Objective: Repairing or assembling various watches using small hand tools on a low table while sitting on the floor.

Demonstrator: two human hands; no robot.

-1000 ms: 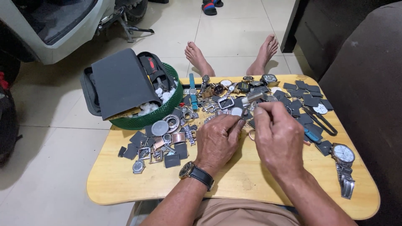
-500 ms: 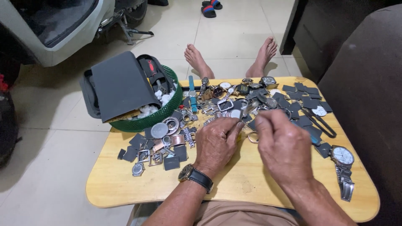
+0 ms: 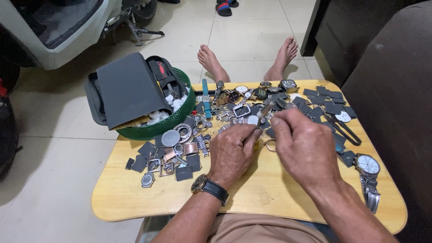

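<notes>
Hands are meeting mid-table [image 3: 135, 198]: the left hand [image 3: 231, 153] is pinching a small watch part [image 3: 253, 120], the right hand [image 3: 303, 148] is gripping a thin tool [image 3: 266, 109] at it. Judging by this, repair work is underway; steadiness is needed next.

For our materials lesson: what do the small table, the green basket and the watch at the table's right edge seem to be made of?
Table: light wood or wood laminate, smooth; faint grain shows.
Green basket: probably plastic; uniform colour, open lattice wall.
Watch: metal case and link band, silvery and shiny; white dial.
</notes>
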